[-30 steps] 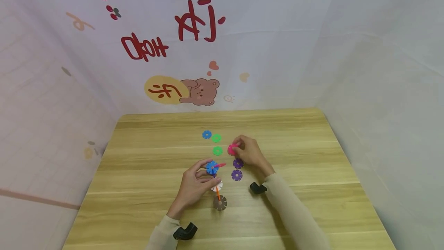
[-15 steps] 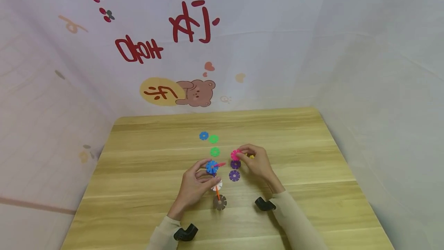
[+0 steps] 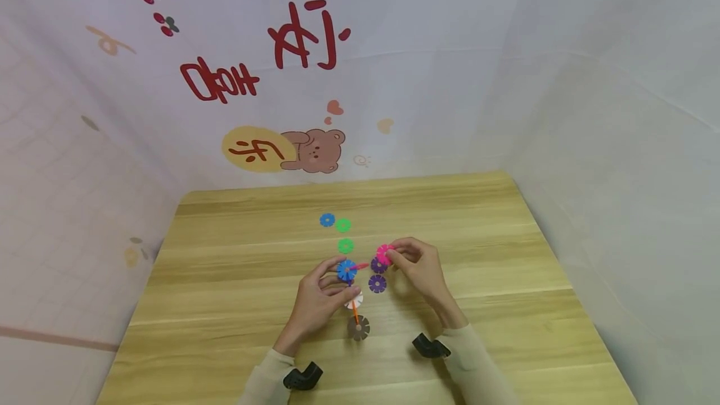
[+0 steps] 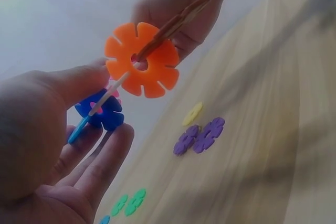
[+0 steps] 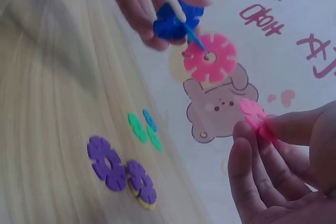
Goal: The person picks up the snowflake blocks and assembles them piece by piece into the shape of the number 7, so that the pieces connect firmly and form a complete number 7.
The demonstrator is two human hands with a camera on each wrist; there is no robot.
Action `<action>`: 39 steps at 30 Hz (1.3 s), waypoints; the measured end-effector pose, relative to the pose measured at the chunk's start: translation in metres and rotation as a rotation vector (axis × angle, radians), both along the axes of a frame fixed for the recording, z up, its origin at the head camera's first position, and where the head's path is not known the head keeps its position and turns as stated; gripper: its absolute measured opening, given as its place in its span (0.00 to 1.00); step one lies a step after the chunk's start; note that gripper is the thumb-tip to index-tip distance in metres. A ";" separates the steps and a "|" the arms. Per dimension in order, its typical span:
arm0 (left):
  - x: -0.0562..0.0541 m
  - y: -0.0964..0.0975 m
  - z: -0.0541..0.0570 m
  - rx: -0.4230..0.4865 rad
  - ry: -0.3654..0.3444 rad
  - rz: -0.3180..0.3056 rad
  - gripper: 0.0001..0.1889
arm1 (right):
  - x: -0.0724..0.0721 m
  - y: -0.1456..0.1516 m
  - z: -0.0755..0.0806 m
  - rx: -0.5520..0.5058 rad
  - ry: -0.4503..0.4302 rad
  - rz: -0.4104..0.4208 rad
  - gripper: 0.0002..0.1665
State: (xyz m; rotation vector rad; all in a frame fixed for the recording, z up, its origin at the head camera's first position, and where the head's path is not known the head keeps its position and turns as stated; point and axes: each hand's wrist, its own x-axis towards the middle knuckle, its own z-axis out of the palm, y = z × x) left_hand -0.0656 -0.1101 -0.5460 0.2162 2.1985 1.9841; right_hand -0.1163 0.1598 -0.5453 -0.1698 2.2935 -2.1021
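Note:
My left hand (image 3: 315,302) holds a chain of slotted snowflake discs between thumb and fingers. Joined in it are a light blue disc (image 3: 346,270), a pink disc (image 5: 211,59), a dark blue disc (image 4: 107,113), a white disc (image 3: 355,300), an orange disc (image 4: 142,72) and a brown disc (image 3: 359,329) at the near end. To the right, my right hand (image 3: 419,267) pinches a separate pink disc (image 5: 251,111) between thumb and fingertips. That loose disc is raised off the table, a short gap away from the chain.
Two purple discs (image 3: 377,284) lie on the wooden table (image 3: 236,255) between the hands, with a yellow disc (image 4: 193,113) close by. Two green discs (image 3: 345,245) and a blue disc (image 3: 327,220) lie farther back. A printed cloth (image 3: 427,80) hangs behind the table.
My right hand has drawn the loose pink disc nearer to me, from behind the purple discs to just over one of them. My left hand has kept the chain almost still.

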 end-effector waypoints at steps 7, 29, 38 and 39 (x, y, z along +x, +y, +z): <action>0.000 0.004 0.001 0.022 0.003 -0.016 0.37 | 0.006 -0.004 0.004 -0.045 -0.087 -0.007 0.11; 0.002 0.005 0.002 0.054 0.001 -0.020 0.38 | 0.015 -0.006 0.005 -0.113 -0.155 0.071 0.15; 0.003 0.005 0.001 0.048 0.003 -0.022 0.38 | 0.015 -0.006 0.003 -0.098 -0.183 0.085 0.15; 0.003 0.005 0.001 0.048 0.004 -0.023 0.38 | 0.014 -0.006 0.003 -0.098 -0.183 0.087 0.15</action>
